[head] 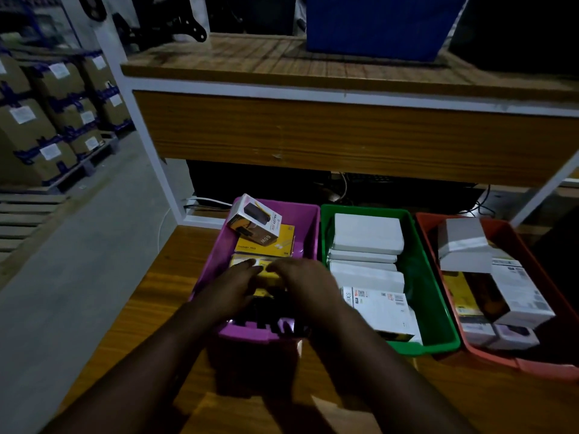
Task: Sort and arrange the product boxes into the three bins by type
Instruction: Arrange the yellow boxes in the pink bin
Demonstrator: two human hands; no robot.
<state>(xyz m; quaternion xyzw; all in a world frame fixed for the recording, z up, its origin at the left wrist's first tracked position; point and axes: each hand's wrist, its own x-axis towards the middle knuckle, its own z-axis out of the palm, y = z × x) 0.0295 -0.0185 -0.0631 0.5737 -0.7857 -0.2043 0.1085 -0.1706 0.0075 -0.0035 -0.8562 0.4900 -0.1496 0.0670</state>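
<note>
Three bins stand side by side on a wooden table: a purple bin (308,227), a green bin (434,296) and a red bin (532,242). Both my hands reach into the purple bin. My left hand (233,281) and my right hand (305,281) rest with spread fingers on a yellow-and-black box (264,269) there; whether they grip it is unclear. Further back in this bin lie a yellow box marked 65W (269,242) and a tilted white box (253,216) leaning on its rim. White boxes (366,233) fill the green bin. Grey, white and yellow boxes (513,292) sit in the red bin.
A wooden shelf (313,61) with a blue crate (380,23) overhangs the table's back. Cables (341,186) lie in the dark gap under it. Stacked cardboard cartons (50,120) stand on pallets at the left, across a grey floor (78,277).
</note>
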